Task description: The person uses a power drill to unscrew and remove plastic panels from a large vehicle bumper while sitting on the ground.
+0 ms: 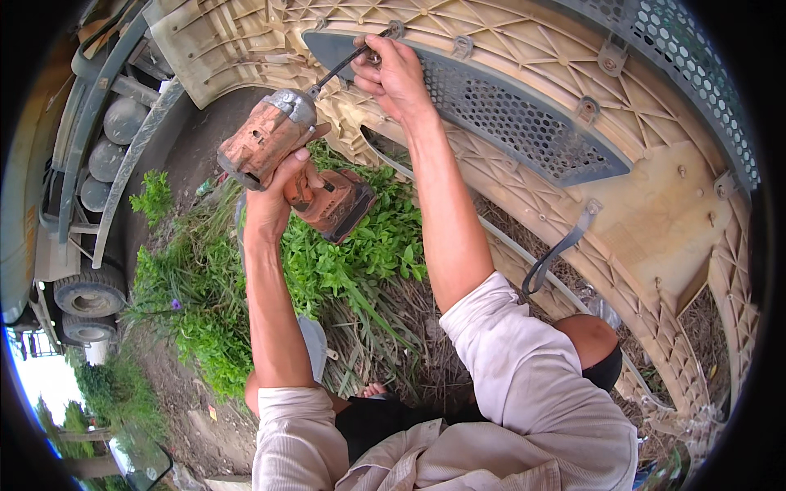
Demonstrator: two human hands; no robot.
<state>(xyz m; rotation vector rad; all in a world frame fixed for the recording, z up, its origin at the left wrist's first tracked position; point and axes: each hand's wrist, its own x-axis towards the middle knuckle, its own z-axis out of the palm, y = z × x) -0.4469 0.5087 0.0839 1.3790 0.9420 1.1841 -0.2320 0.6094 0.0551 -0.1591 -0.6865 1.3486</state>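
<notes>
A worn orange cordless impact driver (266,137) is held by its handle in my left hand (272,192), with its battery (340,206) hanging to the right. From its grey nose a long dark driver bit (337,72) runs up and to the right. The fingers of my right hand (396,80) are pinched round the far end of that bit; a small fastener there, if any, is hidden. Right beside the fingertips is a metal clip (396,29) at the upper edge of a dark perforated grille (524,119), set in a large tan ribbed panel (655,221).
More metal clips (588,110) line the panel, and a dark strap (561,245) hangs from it. Green weeds (352,262) and dry stalks cover the ground between my arms. A truck with wheels (88,292) and round tanks (106,159) stands at left. My bent knee (586,340) is at right.
</notes>
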